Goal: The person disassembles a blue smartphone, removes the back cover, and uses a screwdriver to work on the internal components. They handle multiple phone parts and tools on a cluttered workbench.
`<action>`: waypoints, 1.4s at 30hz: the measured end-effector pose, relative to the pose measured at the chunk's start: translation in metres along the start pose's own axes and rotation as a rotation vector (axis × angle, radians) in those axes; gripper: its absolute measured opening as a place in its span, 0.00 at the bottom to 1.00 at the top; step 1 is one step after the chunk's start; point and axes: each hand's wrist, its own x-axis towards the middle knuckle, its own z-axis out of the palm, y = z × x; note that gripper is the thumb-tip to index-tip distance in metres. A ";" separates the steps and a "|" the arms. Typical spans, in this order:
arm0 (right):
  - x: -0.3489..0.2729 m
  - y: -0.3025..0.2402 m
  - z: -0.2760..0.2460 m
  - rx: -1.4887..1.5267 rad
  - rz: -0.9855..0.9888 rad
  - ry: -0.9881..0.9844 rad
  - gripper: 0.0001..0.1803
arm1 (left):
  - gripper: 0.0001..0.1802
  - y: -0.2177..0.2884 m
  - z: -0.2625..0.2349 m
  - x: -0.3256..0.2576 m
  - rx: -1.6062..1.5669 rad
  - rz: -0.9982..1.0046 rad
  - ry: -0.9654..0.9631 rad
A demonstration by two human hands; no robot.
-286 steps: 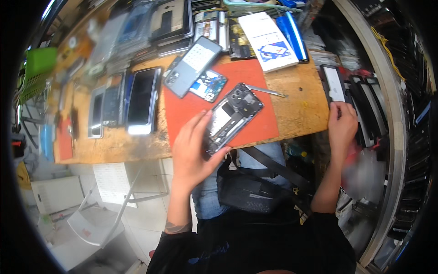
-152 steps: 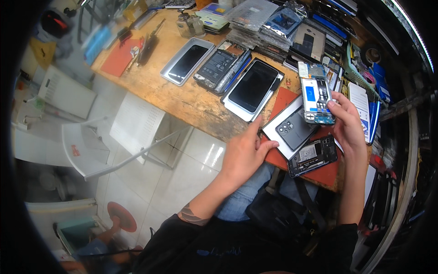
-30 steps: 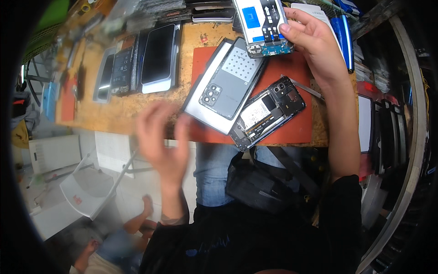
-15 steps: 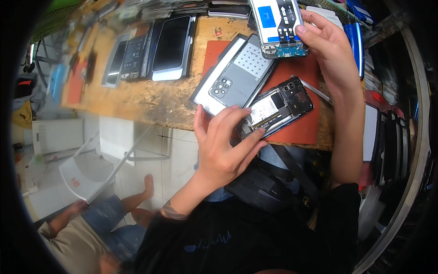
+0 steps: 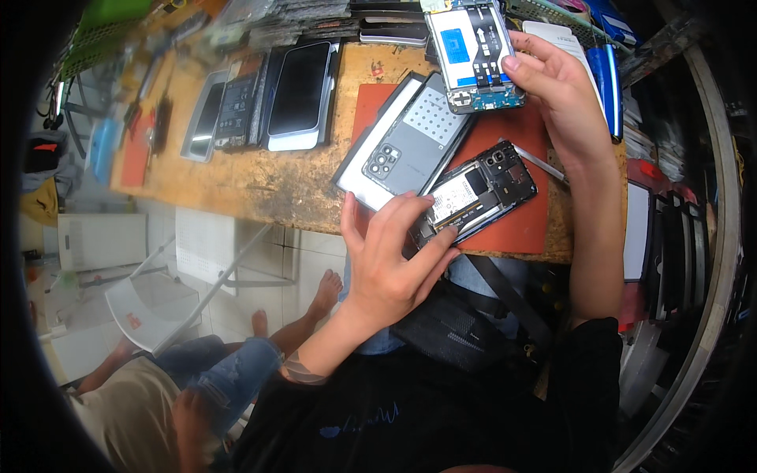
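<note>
- Head view: an opened phone (image 5: 473, 197) with its back off and the boards exposed lies tilted on a red mat (image 5: 512, 229), at about 3 o'clock from picture centre, near the front edge of the wooden counter (image 5: 260, 185).
- The left hand (image 5: 390, 264) is laid on the lower end of the opened phone; fingers (image 5: 430, 256) are spread and pressed on the inner parts, thumb beside them. Grip not closed round it, only touching.
- The right hand (image 5: 560, 102) is seen at 1 o'clock, its grip clamped on a display frame (image 5: 477, 47) with a blue patch and connectors, held up above the mat's far edge.
- A grey back cover (image 5: 406, 146) with a camera cluster lies just beside the opened phone at its 10 o'clock, partly on the mat, touching or overlapping the held frame's lower end.
- Metal tweezers (image 5: 540, 162) lie on the mat at 3 o'clock of the opened phone, by the right wrist.
- At 11 o'clock a row of phones (image 5: 296, 94) lies flat on the counter, screens dark.
- Blue pens (image 5: 611, 87) lie at the right hand's 3 o'clock.
- At 7 o'clock, under the counter, another person (image 5: 158, 394) in jeans sits on the floor, bare feet showing.
</note>
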 end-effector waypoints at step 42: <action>0.000 0.002 0.001 -0.042 0.019 -0.001 0.25 | 0.39 -0.054 -0.016 -0.011 -0.122 -0.156 0.114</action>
